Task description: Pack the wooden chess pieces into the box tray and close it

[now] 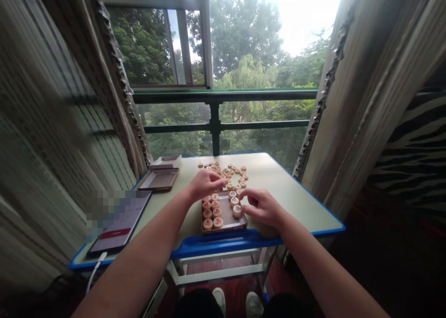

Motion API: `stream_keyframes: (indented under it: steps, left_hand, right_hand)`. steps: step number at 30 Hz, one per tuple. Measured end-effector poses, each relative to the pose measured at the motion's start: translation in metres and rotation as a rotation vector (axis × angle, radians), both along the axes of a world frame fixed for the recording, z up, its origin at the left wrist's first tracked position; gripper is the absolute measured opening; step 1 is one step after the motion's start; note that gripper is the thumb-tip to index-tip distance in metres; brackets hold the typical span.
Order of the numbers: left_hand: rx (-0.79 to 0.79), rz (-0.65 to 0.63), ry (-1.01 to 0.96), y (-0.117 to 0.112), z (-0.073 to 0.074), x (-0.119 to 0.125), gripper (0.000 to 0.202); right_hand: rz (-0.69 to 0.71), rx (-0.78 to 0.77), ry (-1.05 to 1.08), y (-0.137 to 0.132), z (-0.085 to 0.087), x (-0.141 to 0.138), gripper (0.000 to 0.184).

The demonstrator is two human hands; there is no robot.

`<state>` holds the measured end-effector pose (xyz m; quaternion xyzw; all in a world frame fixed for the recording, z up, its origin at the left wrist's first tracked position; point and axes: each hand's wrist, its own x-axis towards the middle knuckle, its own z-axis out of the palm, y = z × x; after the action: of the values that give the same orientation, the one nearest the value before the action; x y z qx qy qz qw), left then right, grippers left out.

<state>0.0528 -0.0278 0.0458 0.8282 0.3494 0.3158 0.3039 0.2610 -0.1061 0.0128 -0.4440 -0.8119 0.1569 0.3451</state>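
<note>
An open box tray (226, 228) lies near the table's front edge. Two columns of red-marked xiangqi pieces (217, 212) fill its left side, and a short column of dark-marked pieces (234, 201) runs along its right side. Over the tray's far edge, my left hand (206, 182) is closed, its fingertips pinched around what looks like a xiangqi piece, mostly hidden. My right hand (262, 204) is at the tray's right edge, thumb and forefinger apart, the tips by the dark-marked pieces. Loose wooden pieces (243, 179) are scattered beyond the tray, some behind my left hand.
A tablet (120, 225) with a white cable (95, 268) lies on the left of the table. Behind it stand a box lid (159, 179) and a smaller pale box (166, 161). The blue-edged table (296, 206) meets a window with a green railing (265, 95).
</note>
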Motion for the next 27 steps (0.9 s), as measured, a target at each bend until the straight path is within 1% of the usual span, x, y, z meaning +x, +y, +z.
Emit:
stream_keyframes:
  steps: [2, 4, 6, 8, 9, 10, 12, 13, 14, 16, 18, 21, 24, 27]
  left_hand:
    - [-0.040, 0.151, -0.238, 0.011, 0.001, -0.006, 0.040]
    - [-0.060, 0.229, -0.377, 0.023, -0.002, -0.011, 0.040]
    - [-0.058, 0.280, -0.414, 0.034, -0.008, -0.015, 0.040]
    - [-0.026, 0.339, -0.387, 0.042, -0.015, -0.015, 0.036]
    - [-0.006, 0.352, -0.345, 0.044, -0.018, -0.014, 0.033]
    - [-0.011, 0.345, -0.303, 0.046, -0.020, -0.012, 0.031]
    - [-0.070, 0.291, -0.253, 0.046, -0.022, -0.008, 0.028]
    - [-0.117, 0.253, -0.249, 0.045, -0.022, -0.006, 0.027]
    - [-0.164, 0.217, -0.257, 0.044, -0.021, -0.004, 0.027]
    - [-0.232, 0.167, -0.283, 0.044, -0.021, -0.003, 0.026]
    - [-0.269, 0.153, -0.294, 0.045, -0.021, -0.004, 0.027]
    - [-0.283, 0.193, -0.267, 0.049, -0.024, -0.008, 0.031]
    - [-0.205, 0.218, -0.199, 0.052, -0.027, -0.009, 0.036]
    - [-0.088, 0.153, -0.076, 0.055, -0.031, -0.009, 0.038]
  right_hand:
    - [-0.032, 0.009, 0.034, 0.002, -0.003, 0.000, 0.015]
    - [-0.077, 0.023, 0.069, 0.006, -0.004, 0.000, 0.015]
    - [-0.135, 0.029, 0.116, 0.015, 0.000, 0.002, 0.016]
    - [-0.189, -0.004, 0.168, 0.030, 0.011, 0.006, 0.021]
    - [-0.201, -0.053, 0.159, 0.038, 0.019, 0.007, 0.024]
    - [-0.216, -0.102, 0.135, 0.047, 0.027, 0.009, 0.027]
    - [-0.266, -0.176, 0.061, 0.064, 0.039, 0.011, 0.029]
    - [-0.270, -0.188, 0.007, 0.072, 0.042, 0.011, 0.029]
    - [-0.277, -0.166, -0.031, 0.078, 0.042, 0.011, 0.029]
    - [-0.282, -0.082, -0.097, 0.087, 0.037, 0.010, 0.027]
    - [-0.258, -0.027, -0.179, 0.090, 0.027, 0.009, 0.022]
    - [-0.207, -0.074, -0.267, 0.090, 0.015, 0.010, 0.019]
    - [-0.222, -0.116, -0.306, 0.091, 0.009, 0.011, 0.019]
    - [-0.234, -0.101, -0.341, 0.095, 0.006, 0.011, 0.018]
